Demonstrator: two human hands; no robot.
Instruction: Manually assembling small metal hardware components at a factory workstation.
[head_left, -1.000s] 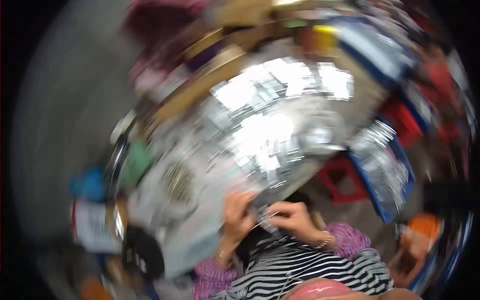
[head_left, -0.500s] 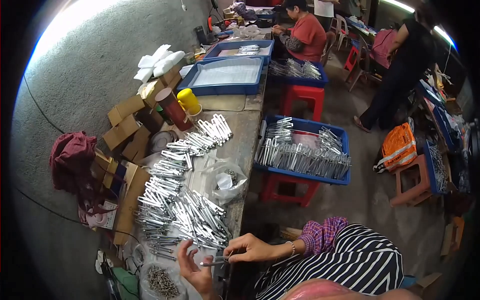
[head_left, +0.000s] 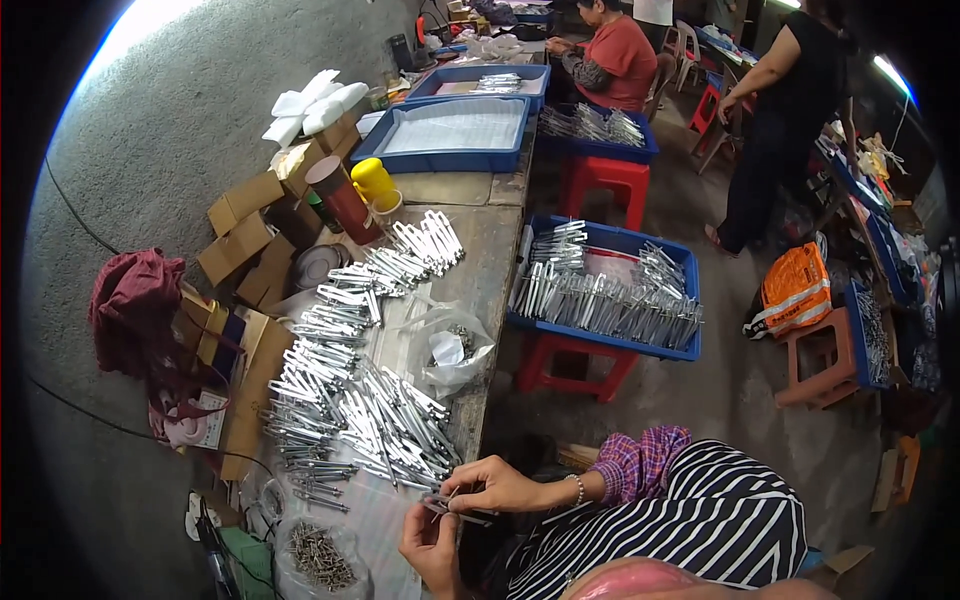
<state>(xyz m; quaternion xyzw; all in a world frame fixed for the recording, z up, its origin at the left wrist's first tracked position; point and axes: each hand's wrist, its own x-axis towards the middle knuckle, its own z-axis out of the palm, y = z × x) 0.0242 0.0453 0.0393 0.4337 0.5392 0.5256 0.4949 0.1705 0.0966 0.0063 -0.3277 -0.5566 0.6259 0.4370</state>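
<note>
The left hand and right hand pinched a small metal part between them, its long axis running across from fingertip to fingertip. Just beyond the right hand lay the heap of metal pieces, nearer that hand; farther off stood a clear bag.

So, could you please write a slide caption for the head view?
Both hands, left hand and right hand, hold a small metal part beside piled metal pieces on a workbench.
</note>
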